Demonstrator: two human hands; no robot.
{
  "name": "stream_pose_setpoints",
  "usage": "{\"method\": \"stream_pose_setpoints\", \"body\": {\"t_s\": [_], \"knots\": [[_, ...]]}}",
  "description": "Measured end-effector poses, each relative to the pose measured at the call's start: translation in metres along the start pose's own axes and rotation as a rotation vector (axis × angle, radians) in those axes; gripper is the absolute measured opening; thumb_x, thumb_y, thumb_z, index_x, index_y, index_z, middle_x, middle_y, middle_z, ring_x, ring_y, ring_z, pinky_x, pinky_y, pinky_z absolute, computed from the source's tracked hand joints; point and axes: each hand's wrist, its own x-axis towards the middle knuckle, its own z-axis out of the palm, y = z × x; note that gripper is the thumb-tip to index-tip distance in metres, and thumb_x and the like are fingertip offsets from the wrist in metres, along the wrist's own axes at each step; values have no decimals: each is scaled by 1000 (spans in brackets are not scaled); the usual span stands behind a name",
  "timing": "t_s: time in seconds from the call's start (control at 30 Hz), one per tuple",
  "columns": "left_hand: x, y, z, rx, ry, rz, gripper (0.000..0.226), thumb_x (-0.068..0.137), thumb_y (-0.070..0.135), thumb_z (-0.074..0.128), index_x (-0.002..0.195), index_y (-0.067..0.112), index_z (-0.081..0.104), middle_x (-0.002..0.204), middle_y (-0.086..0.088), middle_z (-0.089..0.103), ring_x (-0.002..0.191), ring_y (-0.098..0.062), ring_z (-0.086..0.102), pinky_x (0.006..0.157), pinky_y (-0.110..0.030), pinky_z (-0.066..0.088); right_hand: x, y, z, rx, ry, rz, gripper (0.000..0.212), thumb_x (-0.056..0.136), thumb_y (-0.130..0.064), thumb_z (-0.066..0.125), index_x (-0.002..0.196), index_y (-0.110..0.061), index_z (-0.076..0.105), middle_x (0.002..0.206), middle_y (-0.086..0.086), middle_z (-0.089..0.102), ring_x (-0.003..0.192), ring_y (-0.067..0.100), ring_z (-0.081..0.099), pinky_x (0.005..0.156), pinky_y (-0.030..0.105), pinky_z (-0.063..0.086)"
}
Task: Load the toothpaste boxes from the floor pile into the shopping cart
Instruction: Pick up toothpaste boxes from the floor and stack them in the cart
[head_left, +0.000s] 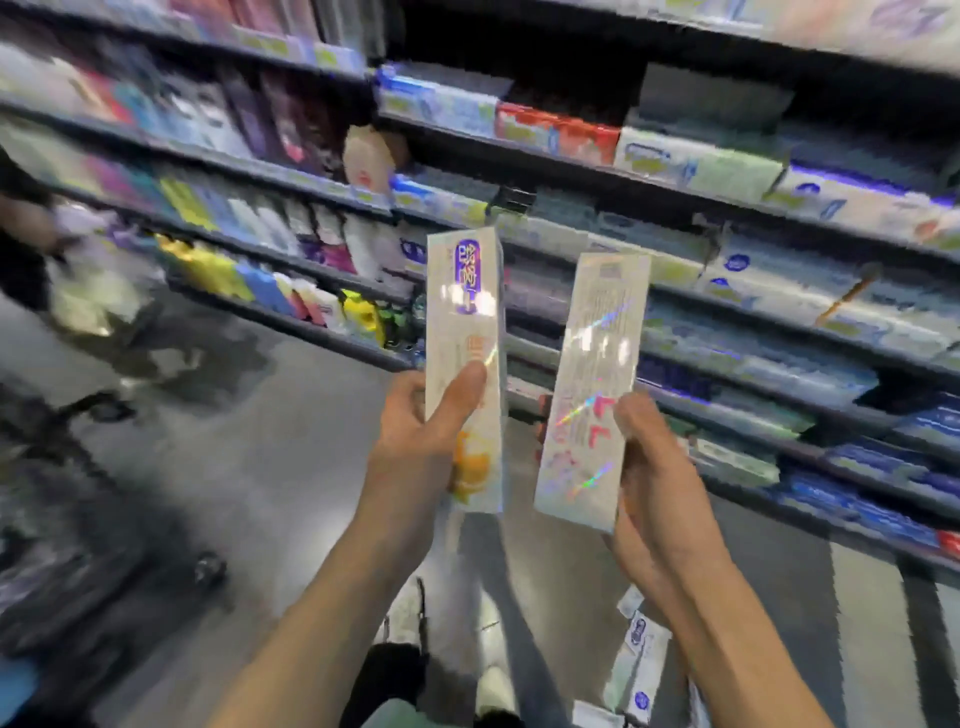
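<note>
My left hand (415, 436) grips a long white toothpaste box with a purple logo and an orange picture (464, 332), held upright in the middle of the view. My right hand (652, 467) grips a second white box with a shiny holographic back (592, 374), tilted slightly right, just beside the first. A few more white toothpaste boxes (636, 660) lie on the floor below my right forearm. The dark frame of the shopping cart (67, 457) shows blurred at the left edge.
Store shelves (675, 208) full of boxed goods fill the back and right side. Grey floor (249, 467) stretches to the left. Another person (31, 244) stands at the far left. My shoe (405, 618) is near the bottom centre.
</note>
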Motion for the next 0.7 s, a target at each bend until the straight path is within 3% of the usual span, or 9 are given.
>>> {"method": "stream_pose_setpoints", "body": {"t_s": [0.03, 0.1, 0.2, 0.3, 0.4, 0.47, 0.57, 0.7], "knots": [[-5, 7, -22, -23, 56, 22, 58, 69, 51, 71, 111, 11, 62, 93, -8, 73, 71, -12, 68, 56, -26, 56, 2, 10, 19, -21, -62, 33, 49, 62, -42, 91, 97, -18, 65, 110, 17, 59, 99, 28, 56, 96, 48, 44], [-18, 16, -68, -39, 164, 60, 58, 71, 50, 72, 111, 9, 61, 96, -12, 74, 72, -12, 69, 61, -29, 57, 3, 36, 58, -89, -158, 78, 47, 62, -44, 91, 91, -20, 63, 102, 12, 58, 90, 21, 56, 90, 43, 42], [-35, 23, -144, -81, 323, 87, 45, 84, 40, 72, 113, 7, 60, 100, -11, 74, 73, -11, 69, 62, -28, 56, -2, 84, 121, -147, -309, 174, 60, 62, -44, 91, 108, -16, 63, 106, 4, 69, 93, 15, 66, 85, 34, 55], [-51, 24, -225, -103, 495, 89, 36, 90, 35, 72, 110, 7, 60, 93, -10, 72, 68, -10, 66, 58, -26, 54, -11, 139, 182, -184, -415, 307, 49, 82, -25, 78, 125, -12, 60, 121, 5, 70, 107, 17, 68, 92, 37, 56], [-66, 21, -308, -137, 628, 89, 49, 80, 47, 79, 106, 9, 61, 99, -16, 73, 73, -15, 67, 70, -39, 56, -18, 200, 239, -266, -511, 419, 56, 90, -20, 70, 142, -13, 50, 138, 9, 63, 128, 27, 59, 110, 49, 44], [-75, 20, -361, -133, 695, 102, 50, 78, 51, 76, 105, 11, 61, 100, -14, 74, 78, -17, 69, 79, -46, 57, -22, 238, 278, -287, -527, 476, 61, 88, -18, 63, 146, -16, 45, 139, 6, 63, 128, 25, 60, 107, 46, 49], [-87, 16, -429, -113, 770, 96, 52, 75, 56, 74, 109, 19, 62, 102, -2, 76, 91, -20, 74, 89, -51, 58, -30, 287, 330, -336, -577, 515, 54, 83, -17, 61, 136, -14, 54, 132, 9, 68, 113, 21, 68, 93, 36, 58], [-97, 13, -505, -98, 805, 64, 68, 61, 69, 76, 113, 29, 60, 110, 7, 73, 100, -14, 71, 91, -46, 57, -37, 346, 388, -407, -610, 570, 51, 84, -17, 65, 133, -10, 55, 127, 11, 70, 110, 25, 70, 92, 39, 59]]}}
